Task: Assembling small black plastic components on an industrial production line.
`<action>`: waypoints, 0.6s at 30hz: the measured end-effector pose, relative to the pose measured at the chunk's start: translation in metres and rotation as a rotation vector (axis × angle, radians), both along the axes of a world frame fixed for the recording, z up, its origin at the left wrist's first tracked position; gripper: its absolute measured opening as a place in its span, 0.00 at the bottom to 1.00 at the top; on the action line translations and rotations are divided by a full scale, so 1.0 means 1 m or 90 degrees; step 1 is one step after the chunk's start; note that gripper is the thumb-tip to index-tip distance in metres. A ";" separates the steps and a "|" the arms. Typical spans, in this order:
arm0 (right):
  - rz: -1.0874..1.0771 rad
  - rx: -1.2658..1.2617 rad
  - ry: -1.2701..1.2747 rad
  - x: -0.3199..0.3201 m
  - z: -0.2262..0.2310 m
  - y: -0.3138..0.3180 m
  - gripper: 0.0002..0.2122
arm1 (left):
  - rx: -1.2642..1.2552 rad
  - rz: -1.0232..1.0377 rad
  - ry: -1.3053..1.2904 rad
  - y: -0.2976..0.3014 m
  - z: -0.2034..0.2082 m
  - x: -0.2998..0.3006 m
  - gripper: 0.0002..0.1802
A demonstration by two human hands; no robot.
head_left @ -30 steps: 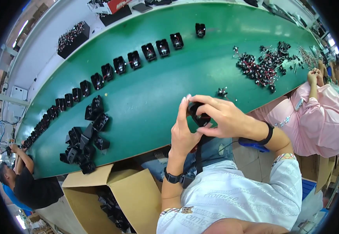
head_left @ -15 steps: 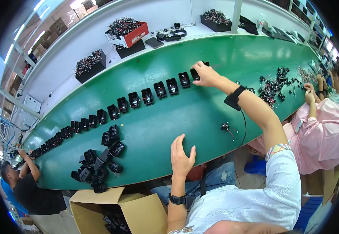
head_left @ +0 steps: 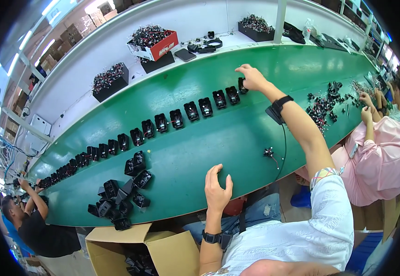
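At the right end of a long row of black plastic housings (head_left: 176,118), my right hand (head_left: 254,78) hovers by the last housing (head_left: 243,86). Its index finger stretches to the left, and nothing shows in the fingers. Part of that housing is covered by the hand. Several housings in the row have small parts and red wires inside. My left hand (head_left: 218,191) is raised near the table's front edge, thumb apart from the fingers, holding nothing. A small black part with wires (head_left: 268,152) lies on the green table (head_left: 200,152) to its right.
Loose black housings form a pile (head_left: 117,198) at the front left; an open cardboard box (head_left: 172,250) below holds more. Wired parts lie heaped (head_left: 322,108) at right. Filled boxes (head_left: 164,46) stand on the back shelf. Co-workers sit at both ends; a cable (head_left: 284,142) hangs from my right wrist.
My right hand has come off the housing it was holding and moved slightly right and up. The last two housings now stand in line with the row. My left hand stays open.
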State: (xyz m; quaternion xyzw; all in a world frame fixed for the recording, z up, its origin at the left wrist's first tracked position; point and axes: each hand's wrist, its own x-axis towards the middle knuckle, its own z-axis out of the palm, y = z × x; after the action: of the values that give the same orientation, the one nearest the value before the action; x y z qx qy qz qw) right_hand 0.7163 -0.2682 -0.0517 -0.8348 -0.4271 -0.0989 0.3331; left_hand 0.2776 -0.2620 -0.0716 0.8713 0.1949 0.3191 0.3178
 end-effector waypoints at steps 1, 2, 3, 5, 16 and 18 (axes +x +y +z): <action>0.044 -0.096 -0.013 0.005 -0.005 0.003 0.24 | -0.026 -0.001 -0.011 0.000 0.000 -0.001 0.22; 0.087 -0.194 -0.027 0.012 -0.012 0.002 0.26 | -0.024 0.002 -0.014 -0.002 0.003 -0.002 0.22; 0.089 -0.191 -0.030 0.018 -0.019 -0.001 0.26 | -0.055 -0.008 -0.021 -0.003 0.007 -0.003 0.21; 0.182 -0.255 -0.030 0.020 -0.021 -0.001 0.27 | -0.080 -0.005 -0.030 -0.002 0.015 -0.009 0.19; 0.273 -0.241 0.016 -0.010 -0.008 -0.007 0.33 | -0.057 0.187 -0.112 0.068 0.076 -0.072 0.16; 0.272 -0.228 -0.002 -0.009 -0.009 -0.006 0.34 | -0.002 0.224 -0.114 0.085 0.081 -0.077 0.16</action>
State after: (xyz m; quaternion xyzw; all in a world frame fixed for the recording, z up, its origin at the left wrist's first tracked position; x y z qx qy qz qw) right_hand 0.7070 -0.2740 -0.0603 -0.7714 -0.6043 0.0494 0.1932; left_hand 0.2002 -0.1772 0.0094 0.7916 0.3152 0.4458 0.2744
